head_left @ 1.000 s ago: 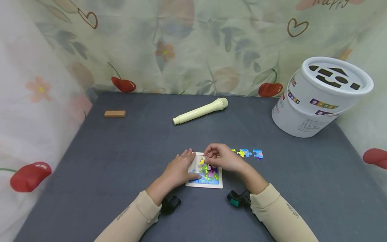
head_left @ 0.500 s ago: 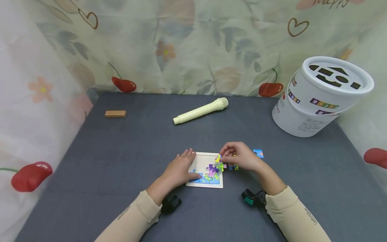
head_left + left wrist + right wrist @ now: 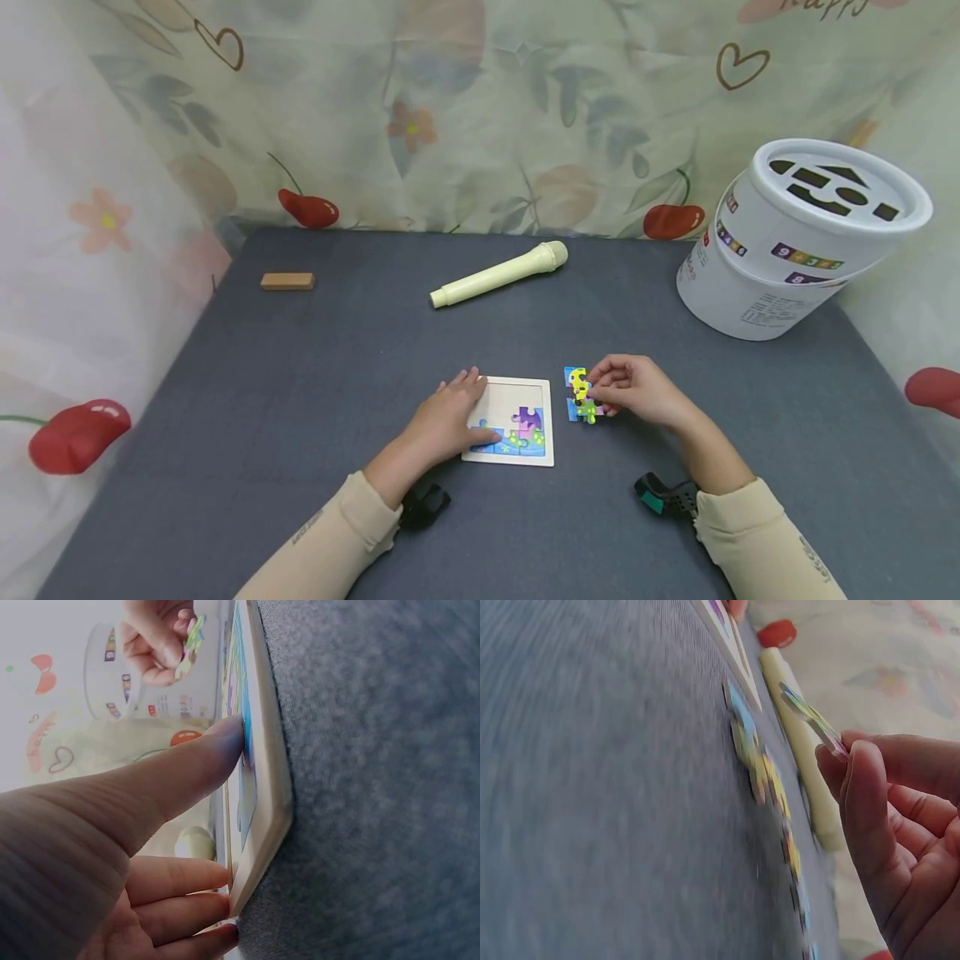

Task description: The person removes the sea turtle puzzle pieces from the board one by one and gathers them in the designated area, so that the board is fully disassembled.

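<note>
My left hand (image 3: 447,419) rests on a square puzzle tray (image 3: 517,463); in the left wrist view its thumb presses the puzzle's face while the other fingers touch the tray's rim (image 3: 262,851). Blue, pink and purple pieces (image 3: 528,419) fill the tray's lower part; its upper part is bare, partly covered by the hand. To the right, my right hand (image 3: 637,388) pinches a mostly green jigsaw piece (image 3: 814,720) between thumb and forefinger, above the table. Beneath and beside it lie several loose pieces (image 3: 576,379), seen in a row (image 3: 772,784) in the right wrist view.
A cream toy microphone (image 3: 498,275) lies behind the tray. At the far left is a small wooden block (image 3: 287,282). A large white bucket (image 3: 757,287) with a shape-slotted lid stands at the back right. Printed curtains (image 3: 480,125) hang around the table.
My right hand has moved right with the green jigsaw piece, from over the tray to above the loose pieces. The left hand has stayed on the tray.
</note>
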Demonstrator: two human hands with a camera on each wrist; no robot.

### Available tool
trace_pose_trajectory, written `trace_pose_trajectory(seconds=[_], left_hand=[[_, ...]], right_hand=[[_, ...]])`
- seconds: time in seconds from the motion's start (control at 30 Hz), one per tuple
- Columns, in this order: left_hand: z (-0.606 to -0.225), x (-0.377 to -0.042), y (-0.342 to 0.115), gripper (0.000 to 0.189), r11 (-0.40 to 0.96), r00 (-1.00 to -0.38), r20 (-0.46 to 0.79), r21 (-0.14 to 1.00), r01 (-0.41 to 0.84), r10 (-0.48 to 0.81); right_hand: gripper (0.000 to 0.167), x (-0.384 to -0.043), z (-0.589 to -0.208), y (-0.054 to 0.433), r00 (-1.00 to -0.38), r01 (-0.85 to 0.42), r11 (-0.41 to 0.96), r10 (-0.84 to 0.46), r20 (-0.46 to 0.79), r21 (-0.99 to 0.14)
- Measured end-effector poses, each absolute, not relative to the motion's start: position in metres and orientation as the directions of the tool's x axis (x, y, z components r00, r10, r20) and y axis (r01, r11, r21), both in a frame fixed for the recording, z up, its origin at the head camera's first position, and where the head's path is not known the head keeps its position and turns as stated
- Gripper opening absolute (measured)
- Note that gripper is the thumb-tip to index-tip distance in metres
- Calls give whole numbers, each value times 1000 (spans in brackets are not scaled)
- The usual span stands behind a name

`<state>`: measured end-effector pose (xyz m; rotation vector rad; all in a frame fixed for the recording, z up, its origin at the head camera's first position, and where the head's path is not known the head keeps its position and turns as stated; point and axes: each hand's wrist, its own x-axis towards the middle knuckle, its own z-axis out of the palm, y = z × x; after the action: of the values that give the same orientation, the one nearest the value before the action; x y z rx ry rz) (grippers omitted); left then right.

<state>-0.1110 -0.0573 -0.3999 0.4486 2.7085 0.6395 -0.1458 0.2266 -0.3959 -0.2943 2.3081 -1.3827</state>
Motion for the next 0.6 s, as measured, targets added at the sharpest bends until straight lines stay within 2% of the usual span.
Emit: trace_pose_trajectory(seconds=[0.6], left_hand=[[-400, -111, -57, 79, 855, -899, -240, 468, 224, 367]], right_hand=[[26, -141, -400, 259, -891, 59, 496, -366, -270, -866]])
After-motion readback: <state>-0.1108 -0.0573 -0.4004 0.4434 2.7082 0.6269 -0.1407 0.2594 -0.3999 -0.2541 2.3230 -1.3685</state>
